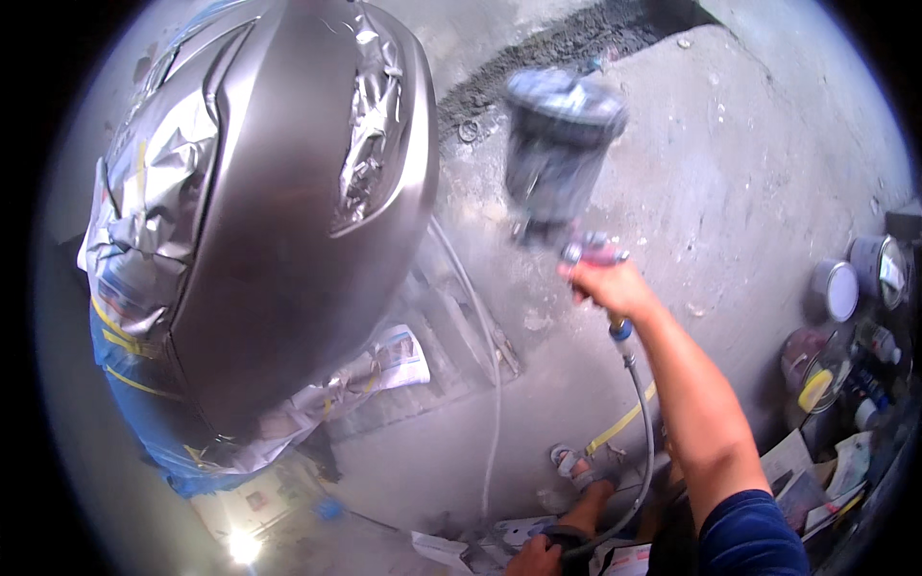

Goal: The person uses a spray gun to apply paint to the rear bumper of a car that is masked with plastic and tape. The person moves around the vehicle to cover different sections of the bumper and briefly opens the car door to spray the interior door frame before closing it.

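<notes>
On the left side I see a curved grey vehicle body (288,192), partly covered with crumpled silver film (187,163). At the lower edge, the left hand (536,559) is near the hose (649,451), and I cannot tell if its bent fingers hold anything. Beside the body, the blurred spray gun (555,168) is in the air, the right hand's (615,286) fingers closed around its handle, with cans (840,291) at far right.

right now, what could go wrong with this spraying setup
The hose under the spray gun could catch on the sandaled foot if the right hand reaches farther. The crumpled silver masking might let spray slip underneath. The loose paper below the grey panel could flap against it.
</notes>
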`<state>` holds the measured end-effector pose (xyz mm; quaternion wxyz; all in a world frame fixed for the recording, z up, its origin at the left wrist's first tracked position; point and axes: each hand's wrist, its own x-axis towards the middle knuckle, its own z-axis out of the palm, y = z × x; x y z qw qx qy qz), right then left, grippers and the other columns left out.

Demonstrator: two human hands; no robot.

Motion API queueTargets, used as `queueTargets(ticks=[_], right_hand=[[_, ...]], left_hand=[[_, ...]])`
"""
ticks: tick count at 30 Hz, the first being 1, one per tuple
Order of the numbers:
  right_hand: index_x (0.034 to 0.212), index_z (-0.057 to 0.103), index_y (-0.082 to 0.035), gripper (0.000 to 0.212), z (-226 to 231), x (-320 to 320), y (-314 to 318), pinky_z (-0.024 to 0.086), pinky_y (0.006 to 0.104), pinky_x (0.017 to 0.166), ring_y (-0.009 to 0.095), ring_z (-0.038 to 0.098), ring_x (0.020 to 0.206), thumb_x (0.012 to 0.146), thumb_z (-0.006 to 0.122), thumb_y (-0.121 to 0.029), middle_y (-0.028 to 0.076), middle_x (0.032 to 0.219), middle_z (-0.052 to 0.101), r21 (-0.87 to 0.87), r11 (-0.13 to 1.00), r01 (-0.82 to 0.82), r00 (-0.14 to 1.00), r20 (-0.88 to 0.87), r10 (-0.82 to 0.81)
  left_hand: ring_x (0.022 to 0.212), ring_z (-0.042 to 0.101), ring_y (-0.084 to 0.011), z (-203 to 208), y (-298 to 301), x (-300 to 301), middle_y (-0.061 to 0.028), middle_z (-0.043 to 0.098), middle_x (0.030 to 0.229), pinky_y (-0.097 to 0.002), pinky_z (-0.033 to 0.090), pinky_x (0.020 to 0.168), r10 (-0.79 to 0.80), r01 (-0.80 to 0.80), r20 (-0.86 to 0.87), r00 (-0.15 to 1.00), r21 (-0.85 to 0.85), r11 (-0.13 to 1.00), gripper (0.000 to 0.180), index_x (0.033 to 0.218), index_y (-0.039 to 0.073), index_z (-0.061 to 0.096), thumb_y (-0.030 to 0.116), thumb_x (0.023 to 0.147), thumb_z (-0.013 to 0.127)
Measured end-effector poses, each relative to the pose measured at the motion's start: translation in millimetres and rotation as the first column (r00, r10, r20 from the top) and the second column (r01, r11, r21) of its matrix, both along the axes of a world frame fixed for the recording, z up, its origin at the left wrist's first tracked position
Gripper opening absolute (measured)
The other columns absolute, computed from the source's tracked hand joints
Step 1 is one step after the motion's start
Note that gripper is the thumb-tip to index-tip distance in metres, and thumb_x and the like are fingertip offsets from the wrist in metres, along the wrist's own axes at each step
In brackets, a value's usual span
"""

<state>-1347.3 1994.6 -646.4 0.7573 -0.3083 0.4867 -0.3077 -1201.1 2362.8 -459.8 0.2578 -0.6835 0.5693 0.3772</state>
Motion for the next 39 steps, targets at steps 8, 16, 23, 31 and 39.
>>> queueTargets(ticks=[8, 16, 23, 31, 39], right_hand=[[0.088, 0.057, 0.000, 0.020, 74, -74, -112, 0.045, 0.0271, 0.054, 0.012, 0.057, 0.061, 0.079, 0.064, -0.016, 0.003, 0.069, 0.056, -0.339, 0.905, 0.258, 0.900, -0.256, -0.353], [0.089, 0.061, -0.003, 0.023, 148, -41, -85, 0.045, 0.0266, 0.055, 0.011, 0.056, 0.058, 0.081, 0.066, -0.024, 0.002, 0.066, 0.056, -0.027, 0.940, -0.341, 0.937, 0.076, 0.342], [0.078, 0.056, -0.006, 0.033, 158, -43, -215, 0.041, 0.0245, 0.045, 0.009, 0.054, 0.052, 0.081, 0.064, -0.038, 0.001, 0.060, 0.055, -0.064, 0.967, -0.247, 0.921, -0.325, 0.214], [0.082, 0.059, -0.007, 0.030, 154, -54, -355, 0.036, 0.0242, 0.040, 0.009, 0.047, 0.046, 0.083, 0.059, -0.037, 0.004, 0.058, 0.057, -0.409, 0.909, 0.085, 0.854, -0.440, -0.278], [0.096, 0.060, -0.001, 0.022, 104, -65, -307, 0.046, 0.0279, 0.057, 0.011, 0.057, 0.062, 0.081, 0.064, -0.016, 0.004, 0.074, 0.060, -0.078, 0.940, -0.333, 0.937, 0.086, 0.340]], left_hand=[[0.097, 0.049, -0.0321, 36, -99, -36, -0.0107, 0.054, 0.099, -0.0576, 0.037, 0.081, -0.009, 0.006, 0.121, 0.993, 0.031, 0.999, 0.019, 0.093, 0.012, 0.060, 0.018, 0.075, 0.057], [0.098, 0.047, -0.0298, 53, -138, 27, -0.0080, 0.052, 0.089, -0.0611, 0.023, 0.097, -0.028, 0.045, 0.105, 0.994, -0.161, 0.986, 0.016, 0.087, 0.014, 0.060, 0.016, 0.071, 0.062], [0.090, 0.051, -0.0298, 31, -179, 41, -0.0072, 0.054, 0.080, -0.0545, 0.034, 0.090, -0.024, 0.014, -0.045, 0.999, -0.222, 0.975, 0.020, 0.088, 0.012, 0.061, 0.019, 0.070, 0.065], [0.078, 0.055, -0.0327, 20, -215, 18, -0.0116, 0.058, 0.077, -0.0471, 0.042, 0.069, 0.120, -0.133, -0.085, 0.989, -0.169, 0.977, 0.022, 0.083, 0.007, 0.059, 0.026, 0.074, 0.065], [0.077, 0.056, -0.0342, -5, -283, -19, -0.0161, 0.058, 0.077, -0.0472, 0.042, 0.066, 0.284, -0.283, -0.041, 0.958, 0.017, 0.959, 0.025, 0.081, 0.005, 0.058, 0.030, 0.078, 0.061]])
